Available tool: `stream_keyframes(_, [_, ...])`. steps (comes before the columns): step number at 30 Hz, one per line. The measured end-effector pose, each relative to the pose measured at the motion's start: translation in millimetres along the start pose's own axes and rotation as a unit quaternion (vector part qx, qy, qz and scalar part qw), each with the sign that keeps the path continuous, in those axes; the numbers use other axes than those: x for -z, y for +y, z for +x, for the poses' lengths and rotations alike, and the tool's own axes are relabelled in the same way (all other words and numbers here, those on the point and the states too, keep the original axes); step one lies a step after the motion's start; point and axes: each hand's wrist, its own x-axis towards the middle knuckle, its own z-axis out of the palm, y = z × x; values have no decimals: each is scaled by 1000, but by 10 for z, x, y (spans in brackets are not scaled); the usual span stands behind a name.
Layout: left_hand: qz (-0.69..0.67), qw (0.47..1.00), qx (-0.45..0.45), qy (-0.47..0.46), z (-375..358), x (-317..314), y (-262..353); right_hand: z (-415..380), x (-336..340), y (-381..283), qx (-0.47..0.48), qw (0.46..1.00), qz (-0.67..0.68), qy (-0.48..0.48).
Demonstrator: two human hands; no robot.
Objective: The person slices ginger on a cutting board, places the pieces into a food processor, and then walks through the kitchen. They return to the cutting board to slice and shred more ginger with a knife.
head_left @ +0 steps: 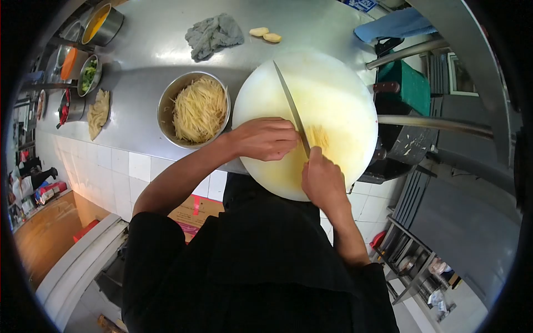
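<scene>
My right hand [325, 178] is closed around the handle of a long kitchen knife [291, 102], whose blade points away from me across a round white cutting board [350, 83]. Fingers curled, my left hand [269, 139] presses on the board against the left side of the blade; whatever lies under its fingertips is hidden. Just right of the blade is a small heap of thin pale-yellow shreds [318, 135]. A metal bowl [161, 114] full of similar pale shreds [199, 111], which look like potato, stands left of the board.
Beyond the board lie a crumpled grey cloth [215, 36] and two small peeled pale-yellow pieces [265, 34]. Farther left are a tan cloth [99, 114], a bowl of green vegetables [89, 75] and a metal pot [111, 28]. A brown-handled tool [386, 87] sits by the board's right edge.
</scene>
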Motion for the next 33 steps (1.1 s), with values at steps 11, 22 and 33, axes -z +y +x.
stream_keyframes(11, [-24, 999, -28, -3, 63, 0, -73, -82, -15, -59, -17, 999, -5, -33])
stream_keyframes(22, [-50, 999, -17, -3, 33, 27, -55, 0, 5, -151, -55, 996, 22, -71])
stream_keyframes(33, [-6, 999, -38, -10, 2, -12, -55, -67, 61, -171, -47, 996, 29, -68])
